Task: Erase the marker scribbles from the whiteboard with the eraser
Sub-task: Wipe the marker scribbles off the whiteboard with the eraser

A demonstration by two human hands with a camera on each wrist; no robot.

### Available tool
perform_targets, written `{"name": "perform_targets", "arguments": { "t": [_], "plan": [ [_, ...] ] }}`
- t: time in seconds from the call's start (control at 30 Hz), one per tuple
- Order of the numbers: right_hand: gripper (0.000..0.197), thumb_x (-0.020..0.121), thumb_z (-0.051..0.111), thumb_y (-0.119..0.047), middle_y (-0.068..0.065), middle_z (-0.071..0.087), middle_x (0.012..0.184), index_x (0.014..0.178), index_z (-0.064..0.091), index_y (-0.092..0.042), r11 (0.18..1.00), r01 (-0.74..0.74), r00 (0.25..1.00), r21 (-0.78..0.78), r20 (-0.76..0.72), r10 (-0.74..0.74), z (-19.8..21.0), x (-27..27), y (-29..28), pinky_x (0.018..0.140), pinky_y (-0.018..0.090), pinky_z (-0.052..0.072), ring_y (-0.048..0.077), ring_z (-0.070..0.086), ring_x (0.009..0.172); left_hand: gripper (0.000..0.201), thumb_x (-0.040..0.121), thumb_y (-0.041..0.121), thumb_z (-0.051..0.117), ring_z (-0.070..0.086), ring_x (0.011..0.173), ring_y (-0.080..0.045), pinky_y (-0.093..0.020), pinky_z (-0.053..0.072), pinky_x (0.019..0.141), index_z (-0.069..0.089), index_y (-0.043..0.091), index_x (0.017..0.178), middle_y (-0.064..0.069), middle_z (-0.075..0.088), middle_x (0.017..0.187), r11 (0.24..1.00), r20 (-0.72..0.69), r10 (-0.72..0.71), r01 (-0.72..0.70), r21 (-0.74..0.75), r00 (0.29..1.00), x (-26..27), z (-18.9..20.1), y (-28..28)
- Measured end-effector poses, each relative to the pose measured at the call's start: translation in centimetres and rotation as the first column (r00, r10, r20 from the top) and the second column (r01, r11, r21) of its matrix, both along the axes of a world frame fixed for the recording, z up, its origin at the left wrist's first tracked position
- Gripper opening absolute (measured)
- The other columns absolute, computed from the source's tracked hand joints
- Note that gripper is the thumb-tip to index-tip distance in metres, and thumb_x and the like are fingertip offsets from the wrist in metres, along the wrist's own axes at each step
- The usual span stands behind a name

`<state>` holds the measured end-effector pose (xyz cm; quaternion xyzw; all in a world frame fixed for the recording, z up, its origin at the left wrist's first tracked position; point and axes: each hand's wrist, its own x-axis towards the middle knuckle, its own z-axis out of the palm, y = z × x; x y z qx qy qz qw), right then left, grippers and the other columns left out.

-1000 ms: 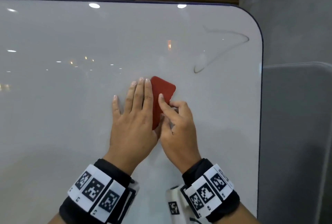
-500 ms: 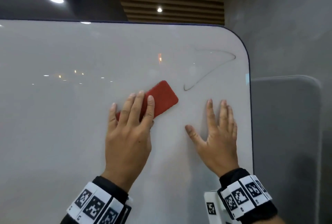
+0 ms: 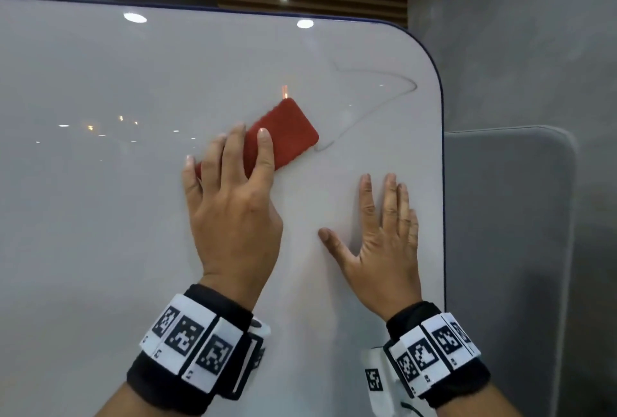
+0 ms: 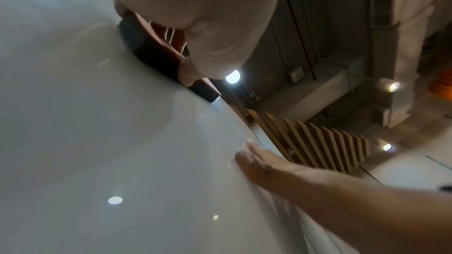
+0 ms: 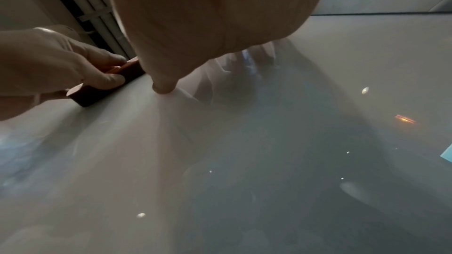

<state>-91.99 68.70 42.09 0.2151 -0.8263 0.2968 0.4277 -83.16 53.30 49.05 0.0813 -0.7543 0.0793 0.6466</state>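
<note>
while the red eraser lies flat on the whiteboard, long axis tilted up to the right, its upper-right corner just touches the lower tail of the marker scribble. left hand: fingers curled over the eraser, gripping it. right hand: flat, fingers spread on the board below the scribble. open board up-right; rounded board edge near.

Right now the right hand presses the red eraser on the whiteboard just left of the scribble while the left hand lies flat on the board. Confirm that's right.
Not right: the hands are swapped. The left hand presses the eraser on the whiteboard, just left of the scribble; the right hand lies flat on the board. The head view shows it.
</note>
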Motion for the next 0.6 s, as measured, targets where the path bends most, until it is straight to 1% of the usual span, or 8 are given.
{"name": "perform_targets", "arguments": {
  "t": [0.03, 0.1, 0.2, 0.3, 0.37, 0.43, 0.53, 0.6],
  "plan": [
    [0.093, 0.084, 0.021, -0.084, 0.001, -0.025, 0.162, 0.152, -0.020, -0.037, 1.000, -0.003, 1.000, 0.004, 0.000, 0.003, -0.1, 0.0, 0.1, 0.120, 0.044, -0.008, 0.016, -0.026, 0.147, 0.059, 0.086, 0.003, 0.053, 0.036, 0.136, -0.037, -0.058, 0.023, 0.115, 0.047, 0.013, 0.144, -0.015, 0.043, 0.148, 1.000, 0.006, -0.006, 0.006, -0.003, 1.000, -0.1, 0.0, 0.3],
    [0.093, 0.084, 0.024, -0.083, 0.000, -0.025, 0.161, 0.152, -0.020, -0.038, 1.000, -0.007, 1.000, 0.006, -0.009, 0.007, -0.2, 0.0, 0.2, 0.120, 0.043, -0.008, 0.015, -0.026, 0.147, 0.061, 0.083, 0.006, 0.044, 0.039, 0.135, -0.038, -0.060, 0.025, 0.114, 0.048, 0.012, 0.143, -0.015, 0.044, 0.147, 0.990, 0.083, -0.019, 0.031, -0.137, 0.996, -0.4, -1.1, 1.0],
    [0.093, 0.084, 0.029, -0.083, 0.001, -0.016, 0.164, 0.154, -0.013, -0.038, 1.000, -0.017, 0.999, -0.013, -0.040, 0.016, -0.3, 0.0, 0.4, 0.121, 0.045, -0.001, 0.017, -0.018, 0.150, 0.063, 0.081, 0.007, 0.039, 0.042, 0.134, -0.037, -0.060, 0.029, 0.111, 0.049, 0.012, 0.143, -0.015, 0.046, 0.146, 0.954, 0.184, 0.012, 0.044, -0.298, 0.983, -0.3, -2.0, 1.0],
    [0.093, 0.081, 0.045, -0.081, 0.005, 0.009, 0.164, 0.156, 0.015, -0.036, 0.997, -0.032, 0.996, -0.076, -0.088, 0.025, 0.3, 0.1, 1.1, 0.119, 0.046, 0.013, 0.024, 0.006, 0.151, 0.060, 0.083, 0.005, 0.049, 0.040, 0.133, -0.037, -0.056, 0.027, 0.112, 0.049, 0.014, 0.142, -0.014, 0.046, 0.145, 0.990, 0.094, 0.047, -0.034, -0.134, 0.994, 0.1, -0.3, 0.7],
    [0.091, 0.077, 0.060, -0.074, 0.006, 0.016, 0.161, 0.152, 0.027, -0.034, 0.982, -0.076, 0.993, -0.172, -0.100, 0.059, 1.7, -0.1, 1.8, 0.119, 0.047, 0.018, 0.025, 0.013, 0.148, 0.059, 0.084, 0.004, 0.054, 0.040, 0.132, -0.036, -0.054, 0.027, 0.111, 0.050, 0.015, 0.142, -0.013, 0.045, 0.145, 0.999, 0.038, 0.036, -0.034, -0.042, 0.999, 0.1, 0.4, 0.9],
    [0.098, 0.074, 0.061, -0.075, 0.005, 0.009, 0.163, 0.154, 0.021, -0.035, 0.972, -0.101, 0.994, -0.214, -0.057, 0.090, 3.2, -0.4, 2.5, 0.120, 0.045, 0.012, 0.021, 0.006, 0.149, 0.059, 0.083, 0.006, 0.050, 0.041, 0.130, -0.037, -0.054, 0.029, 0.110, 0.050, 0.015, 0.141, -0.012, 0.046, 0.145, 0.991, 0.073, 0.014, -0.004, -0.131, 0.997, 0.0, -0.2, 1.3],
    [0.104, 0.073, 0.052, -0.083, 0.002, -0.003, 0.165, 0.156, 0.007, -0.038, 0.985, -0.083, 0.996, -0.152, -0.051, 0.076, 3.7, -0.8, 3.0, 0.121, 0.045, 0.006, 0.017, -0.006, 0.151, 0.061, 0.081, 0.004, 0.048, 0.044, 0.130, -0.035, -0.054, 0.031, 0.109, 0.052, 0.015, 0.140, -0.011, 0.048, 0.144, 0.930, 0.208, 0.007, 0.070, -0.361, 0.978, 0.1, -1.3, 1.3],
    [0.106, 0.073, 0.045, -0.088, 0.000, -0.008, 0.165, 0.156, 0.001, -0.039, 0.991, -0.073, 0.997, -0.111, -0.046, 0.068, 3.0, -1.0, 3.2, 0.122, 0.045, 0.004, 0.014, -0.011, 0.151, 0.061, 0.081, 0.004, 0.050, 0.044, 0.131, -0.034, -0.053, 0.032, 0.109, 0.051, 0.016, 0.141, -0.010, 0.048, 0.143, 0.931, 0.206, 0.028, 0.049, -0.363, 0.978, 0.5, -0.7, 0.9]
  ]
}}
